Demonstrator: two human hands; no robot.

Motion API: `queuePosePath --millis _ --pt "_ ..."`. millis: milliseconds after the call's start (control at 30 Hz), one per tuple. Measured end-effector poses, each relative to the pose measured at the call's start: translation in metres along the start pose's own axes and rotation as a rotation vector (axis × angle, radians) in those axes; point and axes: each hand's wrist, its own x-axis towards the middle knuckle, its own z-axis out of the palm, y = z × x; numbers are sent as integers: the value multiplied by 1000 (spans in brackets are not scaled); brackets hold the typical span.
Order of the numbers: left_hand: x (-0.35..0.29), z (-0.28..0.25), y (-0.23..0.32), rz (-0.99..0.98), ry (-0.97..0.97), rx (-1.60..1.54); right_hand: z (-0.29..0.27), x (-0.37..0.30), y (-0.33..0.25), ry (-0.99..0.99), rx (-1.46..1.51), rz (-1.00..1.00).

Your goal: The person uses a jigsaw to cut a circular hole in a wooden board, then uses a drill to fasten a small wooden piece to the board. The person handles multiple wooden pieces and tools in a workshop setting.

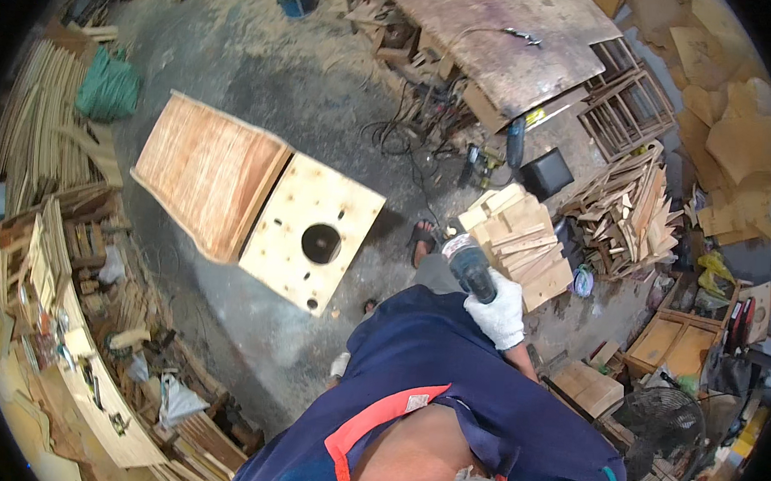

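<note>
– Where's the angle grinder (471, 271) sitting?
– Right of centre; the right hand's (498, 315) fingers are wrapping it. Left hand's (339, 364): can't tell.
– Risk?
– Cable (428, 190) trailing near the sandal (422, 236), possibly snagging, tripping the wearer.

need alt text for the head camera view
Seen from above, a person's white-gloved right hand holds a power tool. Leftward, a large wooden piece with a round hole sits on grey floor, between wood piles.
</note>
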Motion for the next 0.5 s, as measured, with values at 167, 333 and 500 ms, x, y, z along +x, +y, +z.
queuePosePath --millis 167,333,500 --pt "82 -69 137 -130 298 -656 -38 68 11 52 11 -129" --pt "119 -99 266 28 275 -707 -77 151 39 179 326 35" --pt "115 -84 330 213 225 -614 -88 270 86 357 1149 123"
